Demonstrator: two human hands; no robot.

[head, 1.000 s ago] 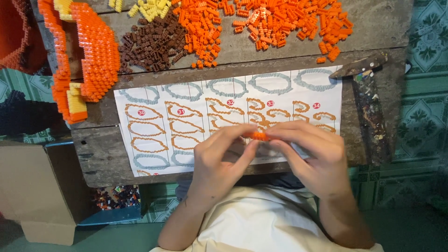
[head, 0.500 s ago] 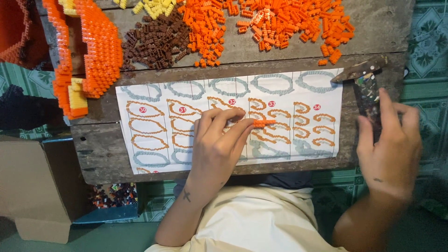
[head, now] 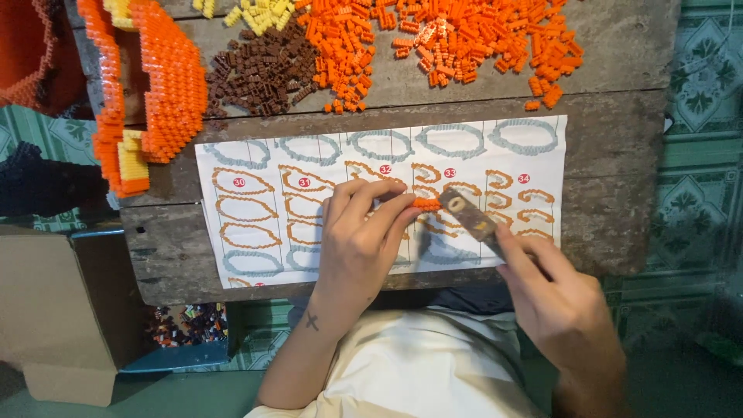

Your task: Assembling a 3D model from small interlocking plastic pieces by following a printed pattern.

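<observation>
Nearest the camera, the person's cream-coloured shirt fills the bottom edge, with both forearms reaching up from it to the weathered grey wooden table. The right hand is closed around the handle of a small dark metal hammer-like tool, whose pale head sits just against the end of a short strip of small orange plastic bricks. The left hand pinches that strip between thumb and fingertips, holding it low over the white paper instruction sheet printed with orange and grey outline shapes and red dots. Both hands and the tool cover part of the sheet's middle and lower right drawings.

To the left, below the table edge, stands a brown cardboard box, and beside it a blue tray of mixed coloured bricks shows under the table.

Beyond the sheet lie loose heaps: a pile of dark brown bricks, a broad scatter of orange bricks, and a few yellow bricks at the top edge. At the far left corner rests a curved, built-up orange and yellow brick shell. Green patterned floor tiles surround the table.
</observation>
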